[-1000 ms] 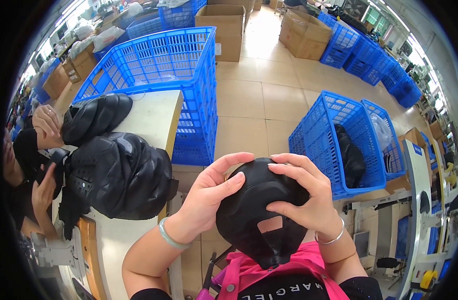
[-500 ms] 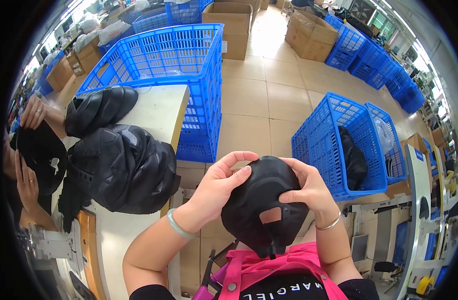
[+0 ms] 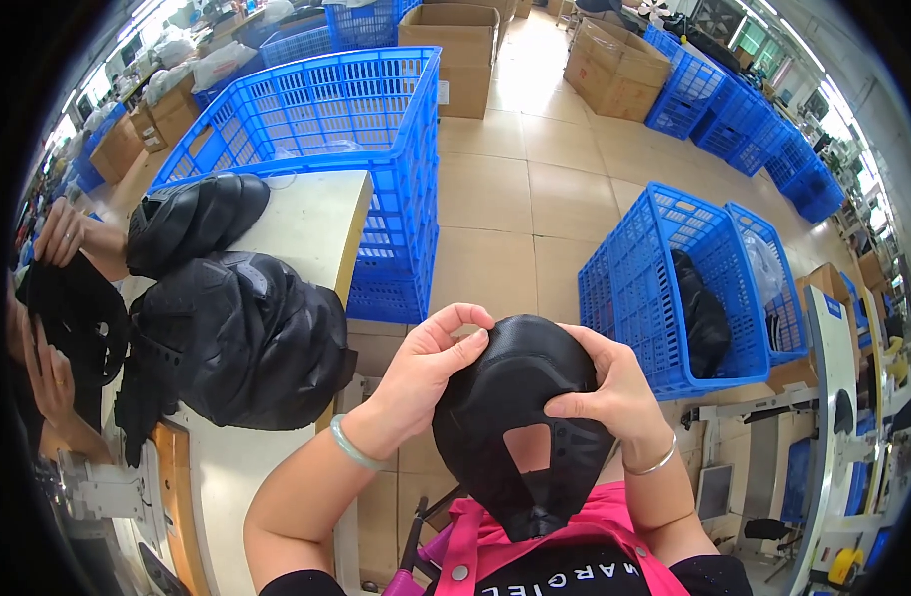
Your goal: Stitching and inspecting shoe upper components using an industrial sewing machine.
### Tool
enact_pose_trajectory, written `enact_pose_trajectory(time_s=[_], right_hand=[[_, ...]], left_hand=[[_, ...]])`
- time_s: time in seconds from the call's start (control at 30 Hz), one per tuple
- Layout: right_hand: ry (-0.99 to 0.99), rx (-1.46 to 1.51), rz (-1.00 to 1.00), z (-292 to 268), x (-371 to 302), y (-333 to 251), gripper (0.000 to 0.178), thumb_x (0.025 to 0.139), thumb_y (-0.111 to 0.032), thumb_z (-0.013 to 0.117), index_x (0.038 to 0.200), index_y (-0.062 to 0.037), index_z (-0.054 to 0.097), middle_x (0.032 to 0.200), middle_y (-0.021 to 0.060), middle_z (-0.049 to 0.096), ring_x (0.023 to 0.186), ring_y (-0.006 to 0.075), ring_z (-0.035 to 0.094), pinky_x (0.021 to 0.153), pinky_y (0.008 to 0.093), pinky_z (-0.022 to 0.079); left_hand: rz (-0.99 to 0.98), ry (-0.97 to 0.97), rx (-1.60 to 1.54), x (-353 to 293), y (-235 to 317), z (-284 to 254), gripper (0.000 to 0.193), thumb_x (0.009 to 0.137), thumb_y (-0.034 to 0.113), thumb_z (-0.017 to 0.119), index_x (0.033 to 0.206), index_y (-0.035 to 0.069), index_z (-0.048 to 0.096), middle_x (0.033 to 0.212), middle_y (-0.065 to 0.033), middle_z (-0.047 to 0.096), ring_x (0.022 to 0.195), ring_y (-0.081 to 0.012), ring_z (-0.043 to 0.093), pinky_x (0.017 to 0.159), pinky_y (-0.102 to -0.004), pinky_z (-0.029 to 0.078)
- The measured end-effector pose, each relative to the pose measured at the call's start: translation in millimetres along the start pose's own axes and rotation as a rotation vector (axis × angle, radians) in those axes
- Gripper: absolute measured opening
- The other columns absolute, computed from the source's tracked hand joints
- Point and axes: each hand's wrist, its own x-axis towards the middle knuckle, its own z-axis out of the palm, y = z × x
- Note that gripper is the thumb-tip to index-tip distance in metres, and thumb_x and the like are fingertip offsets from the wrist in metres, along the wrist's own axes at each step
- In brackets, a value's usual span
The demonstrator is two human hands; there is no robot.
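Note:
Held in front of me is a black shoe upper point(image 3: 485, 407), its rounded end up and its narrow end hanging near my apron. My left hand point(image 3: 411, 372) pinches the rounded end's upper left edge between thumb and fingers. On the other side, my right hand point(image 3: 624, 392) grips the edge, thumb on the outer face and fingers mostly hidden behind. A four-sided opening shows in the upper's middle. To the left, a pile of black uppers point(image 3: 242, 338) lies on the table point(image 3: 302, 223), with a nested stack of black pieces point(image 3: 197, 219) behind it.
A tall blue crate point(image 3: 406, 199) stands beyond the table. At right, another blue crate point(image 3: 629, 298) holds dark pieces. Cardboard boxes point(image 3: 614, 74) and more crates line the tiled floor point(image 3: 485, 199). Another person's hands point(image 3: 53, 368) hold a black piece at far left.
The shoe upper has tipped and shifted slightly left and down, so its opening looks larger. My right thumb has moved a little left; both hands keep their grip.

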Motion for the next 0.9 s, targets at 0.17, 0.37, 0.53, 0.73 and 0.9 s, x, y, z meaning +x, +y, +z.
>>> enact_pose_trajectory(time_s=[0.17,0.37,0.53,0.73,0.9], right_hand=[[0.000,0.005,0.001,0.0,-0.9,2.1,0.071,0.064,-0.004,0.082,0.125,0.0084,0.049,0.113,0.0124,0.061,0.103,0.0163,0.058,0.092,0.0278,0.046],[-0.006,0.330,0.120,-3.8,-0.7,-0.8,0.057,0.077,-0.007,0.069,0.127,0.0097,0.048,0.116,0.0141,0.061,0.105,0.0180,0.059,0.094,0.0280,0.044],[-0.014,0.364,0.204,-6.7,15.8,-5.4,0.043,0.083,-0.007,0.064,0.122,0.0079,0.053,0.110,0.0136,0.063,0.097,0.0166,0.062,0.087,0.0272,0.049],[-0.081,0.434,0.248,-7.0,28.4,6.5,0.041,0.077,0.000,0.068,0.116,0.0060,0.057,0.102,0.0134,0.066,0.087,0.0156,0.065,0.080,0.0252,0.053],[-0.056,0.436,0.228,-6.9,24.5,13.3,0.043,0.073,0.005,0.070,0.114,0.0054,0.058,0.098,0.0134,0.067,0.083,0.0168,0.066,0.079,0.0260,0.054]], left_hand=[[0.019,-0.021,0.002,2.4,-0.6,-3.5,0.008,0.094,0.010,0.055,0.102,0.007,0.055,0.093,-0.0033,0.065,0.082,-0.0077,0.061,0.072,-0.0212,0.050],[0.008,-0.024,0.003,3.5,0.5,-5.6,0.008,0.094,0.010,0.055,0.102,0.007,0.055,0.092,-0.0022,0.064,0.082,-0.0073,0.061,0.071,-0.0207,0.050],[-0.025,-0.024,0.103,4.2,-2.4,-3.6,0.008,0.094,0.010,0.055,0.101,0.007,0.055,0.090,-0.0017,0.063,0.080,-0.0062,0.060,0.070,-0.0203,0.050],[-0.038,-0.029,0.192,3.2,-2.1,-2.2,0.008,0.094,0.011,0.056,0.101,0.007,0.054,0.087,-0.0018,0.063,0.079,-0.0060,0.059,0.067,-0.0197,0.049],[-0.059,-0.031,0.146,2.2,-10.0,-4.1,0.009,0.093,0.010,0.057,0.101,0.008,0.053,0.086,-0.0017,0.063,0.079,-0.0062,0.060,0.068,-0.0201,0.049]])
